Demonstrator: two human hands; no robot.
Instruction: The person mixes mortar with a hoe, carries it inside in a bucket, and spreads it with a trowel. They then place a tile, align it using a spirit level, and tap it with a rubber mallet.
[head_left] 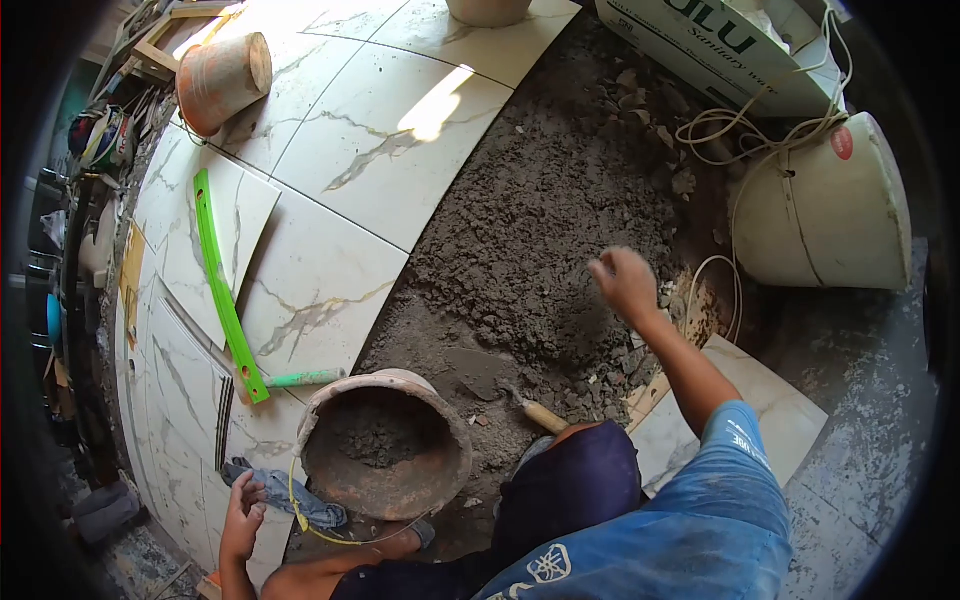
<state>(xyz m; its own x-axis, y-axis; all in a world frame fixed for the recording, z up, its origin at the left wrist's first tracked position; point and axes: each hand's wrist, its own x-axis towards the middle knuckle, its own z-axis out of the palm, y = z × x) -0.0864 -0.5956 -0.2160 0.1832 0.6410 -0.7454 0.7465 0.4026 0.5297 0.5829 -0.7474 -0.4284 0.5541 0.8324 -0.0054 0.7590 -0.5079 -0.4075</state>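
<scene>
Mortar (520, 220) likely best scattered evenly, low release. Right hand (630, 285) half-curled, contents unclear; left hand (241, 518) released, empty.

"ULU" and "Sanitary Wa", cut off, on box (668, 48), white emblem (549, 564) on blue shirt (650, 545)

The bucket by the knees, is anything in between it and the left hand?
Yes: a crumpled cloth lies between the left hand and the bucket, and a yellow cord droops there too.

The person wears a faded blue short-sleeved shirt (650, 545) with white marks and dark purple-blue shorts (575, 480).
</scene>
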